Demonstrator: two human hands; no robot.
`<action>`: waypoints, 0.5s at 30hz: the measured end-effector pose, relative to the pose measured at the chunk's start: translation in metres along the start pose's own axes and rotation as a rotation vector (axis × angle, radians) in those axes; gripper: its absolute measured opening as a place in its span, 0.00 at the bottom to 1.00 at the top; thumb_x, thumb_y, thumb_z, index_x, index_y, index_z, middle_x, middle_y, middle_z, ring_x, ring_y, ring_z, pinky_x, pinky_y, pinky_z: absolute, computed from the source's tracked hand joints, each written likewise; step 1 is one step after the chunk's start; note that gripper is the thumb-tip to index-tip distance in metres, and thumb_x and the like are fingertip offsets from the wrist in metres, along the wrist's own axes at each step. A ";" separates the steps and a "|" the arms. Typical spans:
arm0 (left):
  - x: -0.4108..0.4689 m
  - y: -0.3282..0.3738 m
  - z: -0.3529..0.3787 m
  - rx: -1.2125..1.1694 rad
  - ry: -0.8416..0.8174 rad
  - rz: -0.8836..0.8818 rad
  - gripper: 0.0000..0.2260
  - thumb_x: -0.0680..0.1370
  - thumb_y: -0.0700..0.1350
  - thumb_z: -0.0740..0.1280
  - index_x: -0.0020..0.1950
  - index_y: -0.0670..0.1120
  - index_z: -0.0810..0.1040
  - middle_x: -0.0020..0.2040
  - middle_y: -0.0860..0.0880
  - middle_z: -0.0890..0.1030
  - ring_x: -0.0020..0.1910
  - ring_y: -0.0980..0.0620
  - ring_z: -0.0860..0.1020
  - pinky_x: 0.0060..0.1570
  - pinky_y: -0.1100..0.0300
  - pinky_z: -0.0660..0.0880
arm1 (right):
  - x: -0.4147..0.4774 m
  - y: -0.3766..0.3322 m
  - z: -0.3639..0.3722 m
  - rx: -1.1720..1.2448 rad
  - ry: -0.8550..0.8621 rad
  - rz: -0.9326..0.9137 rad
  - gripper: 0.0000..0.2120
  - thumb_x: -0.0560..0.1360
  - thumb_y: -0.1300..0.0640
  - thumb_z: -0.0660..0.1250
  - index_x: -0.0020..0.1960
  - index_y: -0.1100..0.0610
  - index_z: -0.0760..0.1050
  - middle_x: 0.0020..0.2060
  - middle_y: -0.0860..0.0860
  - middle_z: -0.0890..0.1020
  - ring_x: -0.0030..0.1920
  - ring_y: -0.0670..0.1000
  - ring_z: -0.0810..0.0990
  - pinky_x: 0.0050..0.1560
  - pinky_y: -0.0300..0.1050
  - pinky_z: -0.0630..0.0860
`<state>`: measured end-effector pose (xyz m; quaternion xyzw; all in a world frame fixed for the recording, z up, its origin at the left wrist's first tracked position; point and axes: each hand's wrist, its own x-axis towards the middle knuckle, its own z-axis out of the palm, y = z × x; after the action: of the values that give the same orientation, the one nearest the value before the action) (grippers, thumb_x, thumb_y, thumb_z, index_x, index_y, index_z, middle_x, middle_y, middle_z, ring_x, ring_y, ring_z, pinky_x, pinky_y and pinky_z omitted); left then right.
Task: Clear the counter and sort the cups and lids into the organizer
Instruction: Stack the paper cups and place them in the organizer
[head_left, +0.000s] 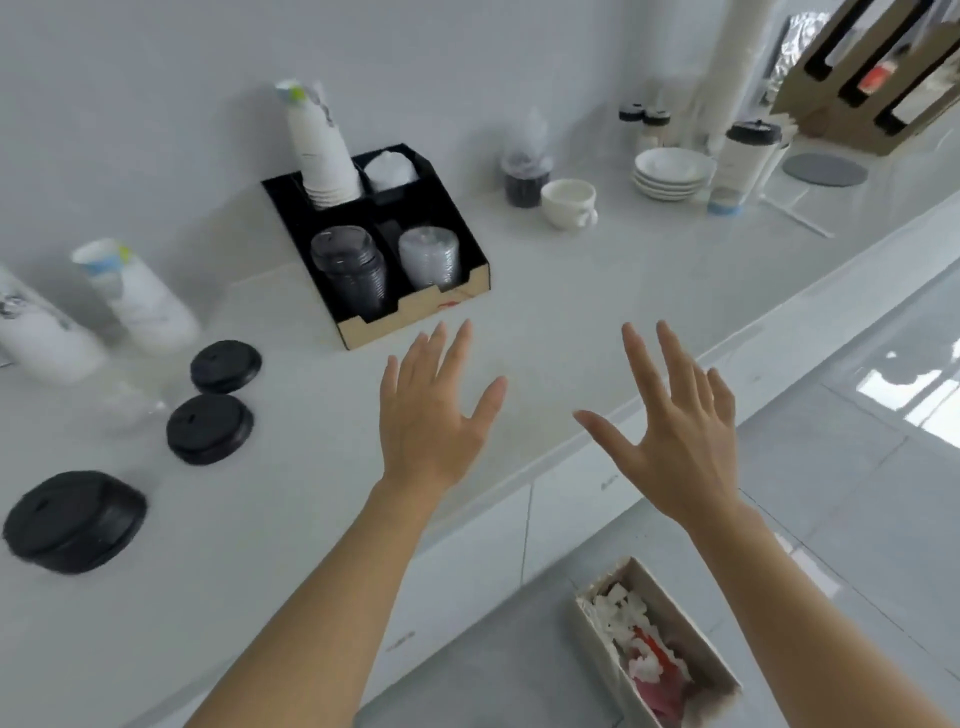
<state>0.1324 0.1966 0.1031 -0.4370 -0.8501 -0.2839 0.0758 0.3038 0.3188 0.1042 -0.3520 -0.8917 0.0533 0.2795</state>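
Observation:
A black organizer stands on the white counter, holding a stack of white paper cups, white lids, black lids and clear lids. Left of it two white cup stacks lie on the counter. Nearby lie two single black lids and a stack of black lids. My left hand hovers open, palm down, just in front of the organizer. My right hand is open over the counter's front edge. Neither holds anything.
At the back right stand a white mug, stacked saucers, a dark container, a tall lidded cup and a cardboard holder. A waste box with scraps sits on the floor below the counter edge.

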 end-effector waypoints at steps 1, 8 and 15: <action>0.000 -0.013 -0.013 0.018 0.033 -0.025 0.31 0.75 0.65 0.49 0.75 0.53 0.57 0.76 0.47 0.62 0.75 0.49 0.57 0.73 0.48 0.48 | 0.007 -0.015 0.003 0.011 -0.003 -0.037 0.37 0.71 0.31 0.53 0.75 0.46 0.52 0.73 0.59 0.64 0.68 0.61 0.69 0.65 0.67 0.64; -0.010 -0.096 -0.100 0.122 0.192 -0.191 0.31 0.75 0.64 0.50 0.75 0.52 0.59 0.75 0.45 0.63 0.75 0.46 0.58 0.73 0.45 0.51 | 0.046 -0.128 0.029 0.128 0.044 -0.264 0.36 0.71 0.33 0.56 0.74 0.48 0.55 0.71 0.59 0.67 0.66 0.60 0.71 0.63 0.67 0.65; -0.040 -0.173 -0.170 0.217 0.357 -0.337 0.31 0.75 0.64 0.51 0.73 0.50 0.63 0.73 0.45 0.67 0.73 0.45 0.63 0.71 0.45 0.56 | 0.063 -0.241 0.055 0.270 0.067 -0.447 0.35 0.72 0.32 0.55 0.74 0.47 0.54 0.71 0.58 0.67 0.68 0.56 0.70 0.64 0.63 0.66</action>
<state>-0.0001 -0.0033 0.1563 -0.2214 -0.9095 -0.2724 0.2226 0.0924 0.1859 0.1574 -0.1074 -0.9224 0.0972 0.3581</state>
